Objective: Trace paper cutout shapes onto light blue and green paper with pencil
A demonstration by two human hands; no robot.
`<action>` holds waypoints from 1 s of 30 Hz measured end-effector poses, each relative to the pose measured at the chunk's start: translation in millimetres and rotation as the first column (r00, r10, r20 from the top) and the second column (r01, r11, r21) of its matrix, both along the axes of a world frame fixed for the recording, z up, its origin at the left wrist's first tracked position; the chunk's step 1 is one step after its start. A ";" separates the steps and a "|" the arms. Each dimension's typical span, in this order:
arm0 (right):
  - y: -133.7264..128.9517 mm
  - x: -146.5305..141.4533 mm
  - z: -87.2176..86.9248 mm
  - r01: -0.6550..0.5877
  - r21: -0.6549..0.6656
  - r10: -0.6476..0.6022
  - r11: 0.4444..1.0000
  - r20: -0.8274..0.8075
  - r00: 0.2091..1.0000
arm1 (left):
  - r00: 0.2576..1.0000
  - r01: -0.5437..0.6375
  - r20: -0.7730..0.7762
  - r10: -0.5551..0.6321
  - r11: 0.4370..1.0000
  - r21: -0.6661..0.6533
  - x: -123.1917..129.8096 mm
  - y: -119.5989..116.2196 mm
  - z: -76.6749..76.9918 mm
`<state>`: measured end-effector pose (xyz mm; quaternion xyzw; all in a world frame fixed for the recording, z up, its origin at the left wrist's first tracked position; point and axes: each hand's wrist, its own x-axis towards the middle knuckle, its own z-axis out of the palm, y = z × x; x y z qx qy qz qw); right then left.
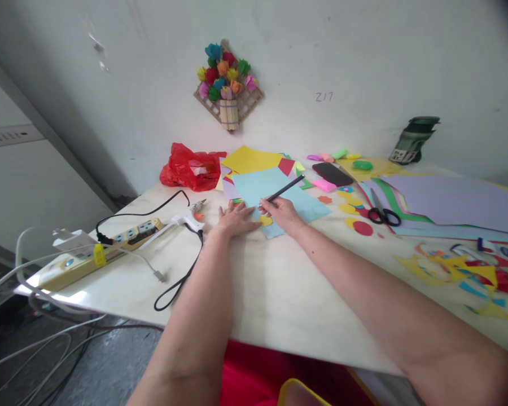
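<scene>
In the head view a light blue sheet of paper [262,189] lies on the white table. A small yellow paper circle [265,220] rests on its near corner. My right hand [281,212] grips a black pencil [285,188], its tip low by the circle; whether it touches the paper I cannot tell. Flat beside it, my left hand [237,219] has its fingers spread, the thumb reaching to the circle's left edge. Yellow sheets [252,159] and other coloured paper lie beyond the blue one.
Left stand a glue gun [188,217] and a power strip [93,262] with trailing cables. Scissors [383,215] lie on stacked coloured paper [461,200] to the right, near a phone [332,173] and paper scraps [474,276]. A red plastic bag [190,169] and green bottle [415,141] stand behind.
</scene>
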<state>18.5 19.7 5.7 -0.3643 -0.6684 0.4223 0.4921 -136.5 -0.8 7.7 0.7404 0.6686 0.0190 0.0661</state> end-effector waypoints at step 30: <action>12.3 -5.1 -17.3 0.035 0.204 -0.103 0.978 0.336 0.936 | 0.999 0.032 -0.013 -0.033 0.996 -0.083 -1.4 -1.3 5.8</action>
